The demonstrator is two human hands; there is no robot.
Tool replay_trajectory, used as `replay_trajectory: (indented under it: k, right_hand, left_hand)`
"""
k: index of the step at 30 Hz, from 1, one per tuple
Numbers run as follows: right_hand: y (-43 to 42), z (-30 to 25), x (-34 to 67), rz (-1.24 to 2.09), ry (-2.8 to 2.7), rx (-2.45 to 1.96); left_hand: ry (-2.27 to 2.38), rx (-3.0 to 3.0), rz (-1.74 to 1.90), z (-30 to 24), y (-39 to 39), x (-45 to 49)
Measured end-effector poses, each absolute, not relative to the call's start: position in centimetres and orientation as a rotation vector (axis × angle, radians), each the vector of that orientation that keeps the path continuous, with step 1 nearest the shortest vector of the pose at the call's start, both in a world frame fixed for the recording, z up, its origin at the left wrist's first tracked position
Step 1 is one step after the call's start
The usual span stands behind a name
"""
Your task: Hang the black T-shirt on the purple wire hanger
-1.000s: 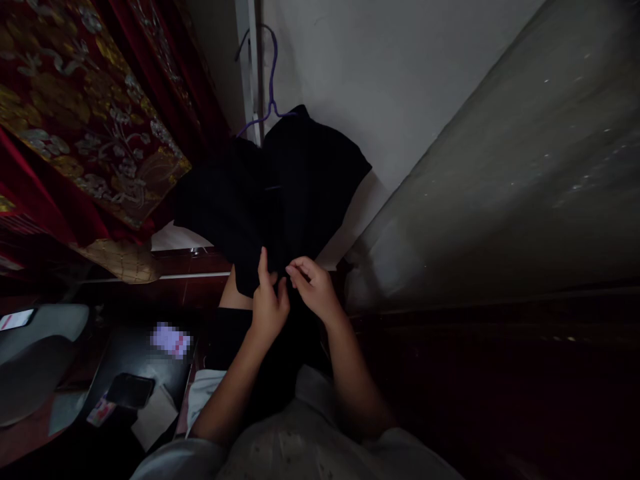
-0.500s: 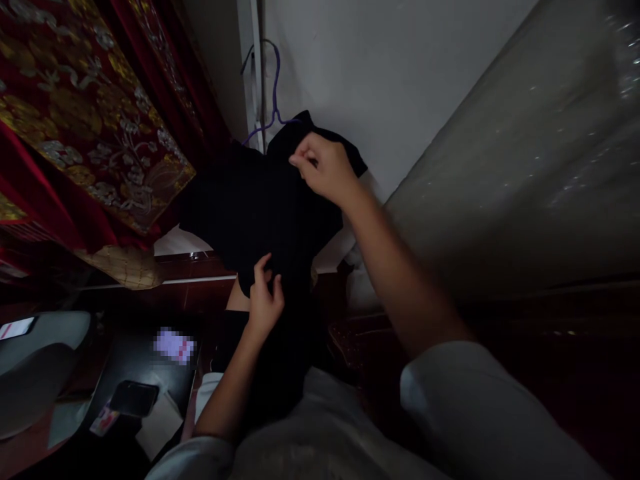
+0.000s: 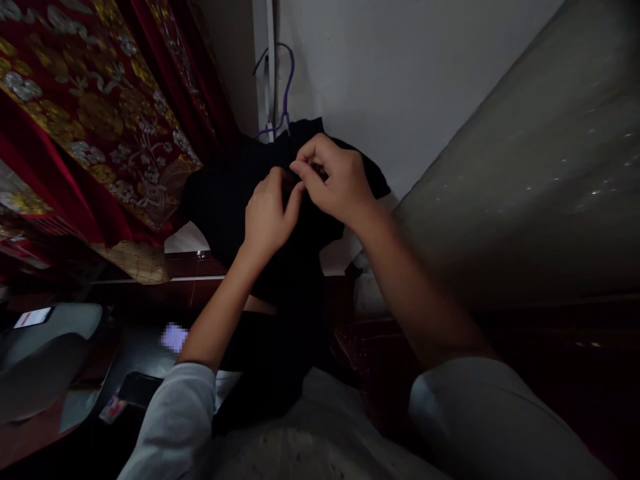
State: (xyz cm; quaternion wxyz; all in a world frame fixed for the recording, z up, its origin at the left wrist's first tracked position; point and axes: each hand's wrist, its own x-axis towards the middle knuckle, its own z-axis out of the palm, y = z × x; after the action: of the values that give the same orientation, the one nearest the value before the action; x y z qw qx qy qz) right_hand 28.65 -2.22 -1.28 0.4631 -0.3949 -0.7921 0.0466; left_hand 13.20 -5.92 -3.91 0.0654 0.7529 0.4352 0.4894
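Observation:
A black garment point(image 3: 225, 207), perhaps a shirt, hangs on a purple wire hanger point(image 3: 287, 87) against the wall. My left hand point(image 3: 270, 213) is on its upper front, thumb and fingers closed together at the cloth. Just to the right, my right hand point(image 3: 335, 175) pinches near the garment's collar, its fingertips almost touching those of the left. Whatever lies between the fingertips is too dark and small to make out; it may be the cloth's edge or a button.
Red cloth with gold and silver embroidery point(image 3: 95, 100) hangs at left. A plastic-covered pale object point(image 3: 525, 200) leans at right. At lower left are a grey chair point(image 3: 45, 373) with a phone point(image 3: 33, 317) on it and a dark tabletop holding a black phone point(image 3: 139, 389).
My left hand has risen from the garment's lower front to its upper part, meeting my right hand. The right hand stays near the collar, still pinched. The view has shifted slightly.

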Motion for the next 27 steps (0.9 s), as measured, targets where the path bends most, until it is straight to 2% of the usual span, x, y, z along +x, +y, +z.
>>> replay_trajectory:
  k: [11,15,21,27]
  right_hand:
    - [-2.8,-3.5,28.1,0.084,-1.795,-0.822]
    - [-1.6,-3.4,28.3,0.051,-1.833,-0.87]
    - [1.1,-3.6,27.0,0.04,-1.955,-0.708]
    - [0.3,-4.3,26.8,0.071,-1.893,-0.655]
  left_hand:
    - [1.084,2.236,1.551,-5.3,-4.9,13.2]
    - [1.125,2.152,1.608,-5.1,-5.3,13.7]
    - [1.207,2.211,1.532,-4.2,-4.9,11.3]
    - [1.193,2.246,1.547,-4.1,-4.8,9.3]
